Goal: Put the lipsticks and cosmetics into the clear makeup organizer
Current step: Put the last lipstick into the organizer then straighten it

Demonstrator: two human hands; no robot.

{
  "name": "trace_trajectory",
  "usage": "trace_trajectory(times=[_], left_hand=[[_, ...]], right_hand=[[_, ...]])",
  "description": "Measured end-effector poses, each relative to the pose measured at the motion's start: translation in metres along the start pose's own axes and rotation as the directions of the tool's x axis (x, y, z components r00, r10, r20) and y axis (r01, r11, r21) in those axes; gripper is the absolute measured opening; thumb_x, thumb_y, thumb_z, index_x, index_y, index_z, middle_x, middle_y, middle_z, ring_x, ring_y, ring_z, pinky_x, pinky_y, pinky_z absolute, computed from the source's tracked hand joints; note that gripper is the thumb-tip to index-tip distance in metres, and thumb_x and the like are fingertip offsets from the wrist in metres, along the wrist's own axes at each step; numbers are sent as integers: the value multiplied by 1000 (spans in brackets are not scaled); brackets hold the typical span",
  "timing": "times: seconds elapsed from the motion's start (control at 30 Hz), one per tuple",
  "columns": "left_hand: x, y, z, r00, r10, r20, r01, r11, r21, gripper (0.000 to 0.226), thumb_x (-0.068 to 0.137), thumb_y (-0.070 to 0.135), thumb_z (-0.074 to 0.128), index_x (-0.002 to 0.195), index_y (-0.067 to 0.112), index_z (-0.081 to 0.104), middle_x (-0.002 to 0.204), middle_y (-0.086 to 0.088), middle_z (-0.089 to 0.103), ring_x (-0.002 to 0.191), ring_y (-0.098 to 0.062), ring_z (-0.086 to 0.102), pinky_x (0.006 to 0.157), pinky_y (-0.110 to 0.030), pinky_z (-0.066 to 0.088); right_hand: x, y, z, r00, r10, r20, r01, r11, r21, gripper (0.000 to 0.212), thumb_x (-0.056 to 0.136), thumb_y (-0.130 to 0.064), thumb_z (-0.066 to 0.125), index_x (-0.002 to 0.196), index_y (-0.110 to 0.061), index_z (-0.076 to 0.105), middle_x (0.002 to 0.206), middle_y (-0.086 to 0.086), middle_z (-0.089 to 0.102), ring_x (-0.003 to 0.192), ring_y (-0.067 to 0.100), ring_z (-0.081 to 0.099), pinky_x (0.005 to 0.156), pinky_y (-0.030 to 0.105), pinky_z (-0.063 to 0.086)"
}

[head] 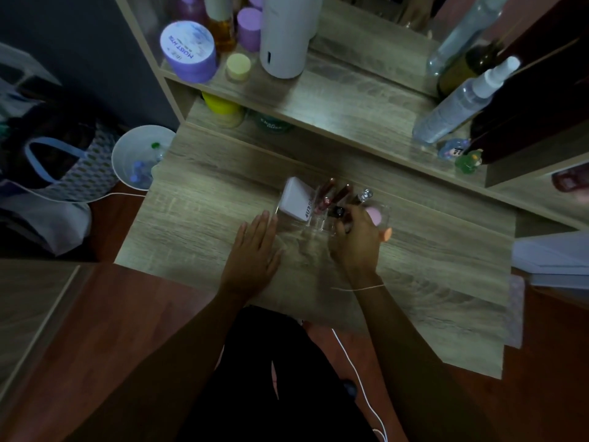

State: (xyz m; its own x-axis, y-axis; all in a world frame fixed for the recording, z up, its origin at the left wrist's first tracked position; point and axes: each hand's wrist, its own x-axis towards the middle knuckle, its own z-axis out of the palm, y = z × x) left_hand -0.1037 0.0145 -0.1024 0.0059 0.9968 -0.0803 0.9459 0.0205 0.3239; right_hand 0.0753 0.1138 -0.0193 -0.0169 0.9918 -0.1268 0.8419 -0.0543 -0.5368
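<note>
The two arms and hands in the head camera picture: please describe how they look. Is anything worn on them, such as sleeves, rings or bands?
Both arms are bare, with no sleeves visible as far as the picture shows. The left hand shows no ring, watch or band. The right hand has a thin, light-coloured string tied around its wrist, one loose end trailing out. The picture is too dim to tell whether the fingers carry rings.

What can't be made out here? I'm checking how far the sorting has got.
Head view only:
- Item under the right hand: mostly covered by fingers.
- Clear organizer compartment walls: transparent, dim, blurred.
- Pink item: partly behind the hand.
- Left hand: flat, holding nothing.
</note>
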Motion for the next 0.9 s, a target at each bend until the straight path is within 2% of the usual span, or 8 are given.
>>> trace_trajectory(times=[0.07, 0.2, 0.33, 0.43, 0.5, 0.6, 0.8, 0.9], left_hand=[[0, 0, 0, 1000, -5, -3, 5, 1000, -19, 66, 96, 43, 32, 149, 7, 18, 155, -17, 27, 144, -28, 24, 117, -47, 18], [0, 1, 0, 1000, -9, -8, 9, 1000, -24, 66, 95, 42, 35, 149, 6, 20, 154, -18, 28, 144, -29, 26, 117, -49, 19], [0, 0, 0, 1000, -10, -9, 10, 1000, -17, 66, 95, 42, 35, 149, 7, 19, 154, -18, 29, 143, -29, 26, 116, -49, 21], [0, 0, 0, 1000, -6, -10, 5, 1000, -19, 66, 95, 41, 37, 148, 6, 20, 154, -19, 29, 143, -30, 28, 116, -49, 22], [1, 0, 0, 1000, -9, -13, 9, 1000, -19, 66, 95, 40, 38, 148, 6, 21, 153, -19, 30, 143, -30, 28, 116, -50, 23], [1, 0, -1, 1000, -12, -12, 12, 1000, -23, 66, 95, 41, 37, 148, 6, 21, 154, -19, 30, 143, -30, 28, 116, -49, 22], [1, 1, -2, 1000, -14, -3, 13, 1000, -19, 66, 95, 41, 38, 148, 6, 21, 153, -20, 31, 142, -30, 30, 115, -50, 25], [1, 0, -2, 1000, -15, 15, 16, 1000, -20, 66, 94, 42, 35, 148, 6, 19, 154, -20, 29, 143, -30, 28, 115, -50, 24]], right_hand=[[1, -1, 0, 1000, 14, 3, -14, 1000, -20, 27, 89, -12, 62, 116, -11, 62, 113, 13, 68, 107, 32, 62, 100, 50, 41], [2, -5, 0, 1000, 20, 1, -19, 992, -126, 26, 89, -14, 62, 115, -14, 64, 108, 11, 71, 102, 30, 65, 108, 55, 30], [0, -9, -1, 1000, 2, -28, -5, 995, -102, 28, 88, -10, 63, 116, -11, 65, 108, 13, 71, 100, 31, 66, 95, 45, 41], [0, -11, -1, 1000, 25, -4, -26, 996, -82, 30, 89, -12, 62, 119, -11, 64, 112, 15, 69, 102, 31, 64, 99, 50, 42], [0, -12, -1, 1000, 29, 11, -29, 998, -62, 31, 89, -12, 61, 120, -10, 64, 112, 16, 68, 101, 32, 65, 95, 55, 48], [-1, -14, -2, 1000, 17, -1, -18, 998, -54, 29, 89, -11, 62, 117, -9, 66, 110, 17, 69, 97, 32, 67, 88, 53, 54], [-4, -16, -2, 999, 33, -8, -33, 997, -76, 27, 90, -16, 63, 116, -12, 66, 110, 13, 69, 97, 30, 67, 90, 55, 52], [-6, -16, -3, 998, 36, -48, -39, 998, -57, 25, 89, -18, 66, 113, -11, 67, 108, 12, 70, 95, 27, 68, 87, 51, 55]])
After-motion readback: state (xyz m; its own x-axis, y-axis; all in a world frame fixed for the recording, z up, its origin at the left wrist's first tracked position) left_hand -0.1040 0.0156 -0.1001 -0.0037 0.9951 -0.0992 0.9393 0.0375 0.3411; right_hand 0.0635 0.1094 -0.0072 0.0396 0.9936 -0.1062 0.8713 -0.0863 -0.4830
